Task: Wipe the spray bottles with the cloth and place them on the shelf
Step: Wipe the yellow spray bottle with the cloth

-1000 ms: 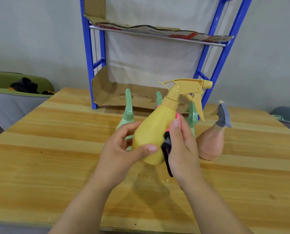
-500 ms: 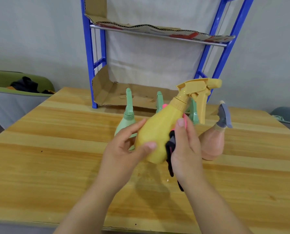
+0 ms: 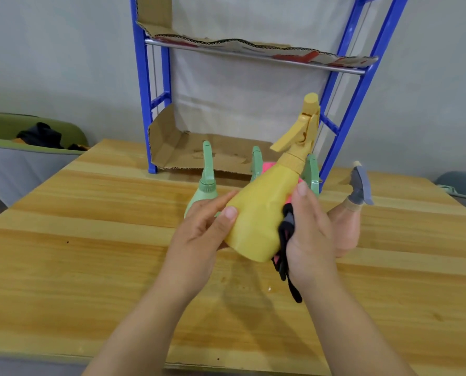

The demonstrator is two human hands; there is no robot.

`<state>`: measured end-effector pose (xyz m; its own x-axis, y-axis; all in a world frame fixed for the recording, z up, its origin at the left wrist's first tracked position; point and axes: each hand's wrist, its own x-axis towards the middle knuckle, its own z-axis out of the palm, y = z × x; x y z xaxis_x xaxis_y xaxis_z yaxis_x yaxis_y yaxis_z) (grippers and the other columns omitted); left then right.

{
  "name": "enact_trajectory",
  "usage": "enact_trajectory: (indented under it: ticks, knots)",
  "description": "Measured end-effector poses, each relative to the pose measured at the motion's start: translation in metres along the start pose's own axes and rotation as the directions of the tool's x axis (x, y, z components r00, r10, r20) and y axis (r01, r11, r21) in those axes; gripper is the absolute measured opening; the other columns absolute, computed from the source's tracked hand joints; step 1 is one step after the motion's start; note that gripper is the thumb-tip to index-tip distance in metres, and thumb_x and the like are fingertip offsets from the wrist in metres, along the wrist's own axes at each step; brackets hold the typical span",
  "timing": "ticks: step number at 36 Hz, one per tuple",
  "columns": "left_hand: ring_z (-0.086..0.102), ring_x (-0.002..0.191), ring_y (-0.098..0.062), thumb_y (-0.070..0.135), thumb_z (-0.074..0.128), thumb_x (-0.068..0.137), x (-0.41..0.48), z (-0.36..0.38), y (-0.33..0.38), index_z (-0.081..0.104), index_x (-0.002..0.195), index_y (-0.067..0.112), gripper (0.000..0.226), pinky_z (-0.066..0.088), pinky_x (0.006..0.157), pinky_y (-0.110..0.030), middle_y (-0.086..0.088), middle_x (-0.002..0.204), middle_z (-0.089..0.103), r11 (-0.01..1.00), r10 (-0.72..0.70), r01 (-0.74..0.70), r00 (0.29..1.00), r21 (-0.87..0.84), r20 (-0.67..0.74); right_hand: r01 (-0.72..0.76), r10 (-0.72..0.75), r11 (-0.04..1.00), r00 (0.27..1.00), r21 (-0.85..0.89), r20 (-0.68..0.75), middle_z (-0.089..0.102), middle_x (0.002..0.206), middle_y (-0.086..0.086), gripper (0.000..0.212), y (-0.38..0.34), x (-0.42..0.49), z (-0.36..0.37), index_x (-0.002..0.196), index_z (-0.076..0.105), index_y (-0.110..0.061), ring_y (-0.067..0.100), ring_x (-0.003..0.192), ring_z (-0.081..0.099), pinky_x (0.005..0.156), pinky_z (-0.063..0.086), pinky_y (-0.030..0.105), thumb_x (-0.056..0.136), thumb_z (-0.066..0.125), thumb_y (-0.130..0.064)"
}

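A yellow spray bottle [image 3: 261, 215] is held tilted above the wooden table [image 3: 90, 253], its nozzle pointing up and to the right. My left hand [image 3: 202, 237] grips its lower body, thumb on the front. My right hand [image 3: 307, 234] presses a pink and black cloth [image 3: 284, 240] against the bottle's right side, fingers curled round cloth and bottle. Behind them stand three green spray bottles [image 3: 206, 183], mostly hidden. A peach bottle with a grey trigger head [image 3: 348, 223] stands to the right. The blue shelf [image 3: 343, 126] rises at the table's far edge.
Cardboard [image 3: 188, 150] lines the shelf's lower level, and a torn cardboard sheet [image 3: 253, 46] lies on the upper level. A green-rimmed bin with dark items [image 3: 28, 137] sits to the left of the table. A grey object [image 3: 460, 183] shows at the far right.
The yellow bottle has turned in my hands: its spray head swung from pointing right to pointing up and away. My right hand with the cloth has slid along the bottle's side.
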<state>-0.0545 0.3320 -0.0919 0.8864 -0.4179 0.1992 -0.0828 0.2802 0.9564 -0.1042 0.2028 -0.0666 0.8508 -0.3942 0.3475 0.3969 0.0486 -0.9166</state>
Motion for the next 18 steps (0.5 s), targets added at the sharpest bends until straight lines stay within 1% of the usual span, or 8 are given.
enact_trajectory:
  ticks: [1,2,5,8,11,14,16,18]
  knots:
    - [0.063,0.106,-0.010,0.050,0.061,0.080,0.000,0.001,-0.003,0.063,0.118,0.034,0.042,0.056,0.085,-0.035,0.002,0.122,0.059,0.999,0.015,-0.014,1.000,0.049,-0.023,0.001,-0.001,1.000,1.000,-0.021,-0.002,0.062,0.085,0.021,0.033,0.001,-0.001,0.001,0.103,0.067,-0.029,0.025,0.072,0.057,0.065,0.047,0.015,0.086,0.043,-0.045]
    - [0.062,0.106,-0.010,0.049,0.060,0.079,-0.001,0.002,-0.005,0.062,0.119,0.036,0.042,0.055,0.086,-0.037,0.007,0.121,0.061,0.996,0.034,-0.031,0.999,0.081,-0.041,0.007,-0.007,0.999,1.000,-0.052,-0.003,0.055,0.080,0.024,0.032,0.002,-0.002,0.003,0.102,0.065,-0.025,0.023,0.069,0.052,0.062,0.044,0.015,0.089,0.044,-0.045]
    - [0.063,0.102,-0.012,0.051,0.069,0.067,-0.005,0.007,-0.008,0.060,0.113,0.042,0.048,0.053,0.078,-0.031,0.016,0.111,0.065,0.992,0.073,-0.067,0.996,0.109,-0.054,0.076,-0.076,0.989,0.997,-0.130,0.009,0.046,0.058,-0.011,0.026,0.003,-0.001,0.006,0.085,0.055,-0.019,0.001,0.054,0.043,0.052,0.037,0.010,0.091,0.046,-0.042]
    - [0.061,0.105,-0.013,0.059,0.079,0.048,-0.007,0.007,-0.010,0.057,0.115,0.041,0.072,0.055,0.078,-0.034,0.019,0.112,0.063,0.976,0.100,-0.082,0.992,0.199,-0.082,0.113,-0.097,0.968,0.992,-0.224,0.083,0.046,0.059,-0.019,0.032,0.004,0.001,0.005,0.101,0.057,-0.014,0.000,0.054,0.043,0.054,0.036,0.013,0.093,0.048,-0.044]
    - [0.065,0.100,-0.015,0.056,0.085,0.042,-0.006,0.000,-0.007,0.065,0.109,0.039,0.071,0.055,0.072,-0.027,0.011,0.110,0.068,0.995,0.079,-0.077,0.997,0.066,-0.022,0.110,-0.083,0.977,0.986,-0.181,0.147,0.048,0.060,-0.014,0.036,-0.002,0.001,0.001,0.117,0.059,-0.021,0.002,0.053,0.045,0.055,0.038,0.016,0.093,0.047,-0.045]
    - [0.069,0.091,-0.017,0.051,0.090,0.039,-0.007,-0.006,-0.001,0.063,0.114,0.023,0.085,0.055,0.065,-0.024,0.000,0.103,0.072,0.981,0.000,0.022,0.994,-0.191,0.113,0.049,-0.039,0.998,0.976,-0.042,0.213,0.061,0.072,0.013,0.031,-0.012,-0.001,-0.003,0.100,0.071,-0.040,0.028,0.066,0.058,0.066,0.046,0.026,0.081,0.049,-0.052]
    - [0.070,0.079,-0.014,0.053,0.090,0.035,-0.008,-0.007,0.003,0.062,0.111,0.023,0.087,0.055,0.058,-0.023,0.001,0.094,0.073,0.958,-0.041,0.084,0.986,-0.273,0.159,-0.010,-0.006,0.998,0.976,0.070,0.219,0.071,0.074,-0.006,0.028,-0.018,-0.002,-0.004,0.081,0.075,-0.040,0.009,0.072,0.067,0.067,0.053,0.020,0.073,0.051,-0.050]
    - [0.069,0.076,-0.012,0.052,0.090,0.038,-0.007,-0.005,0.006,0.070,0.098,0.027,0.069,0.055,0.056,-0.024,0.003,0.091,0.073,0.952,-0.027,0.079,0.984,-0.296,0.174,0.007,-0.020,0.997,0.984,0.074,0.176,0.071,0.071,-0.014,0.026,-0.021,-0.002,-0.003,0.074,0.074,-0.045,-0.003,0.071,0.066,0.067,0.052,0.014,0.077,0.049,-0.044]
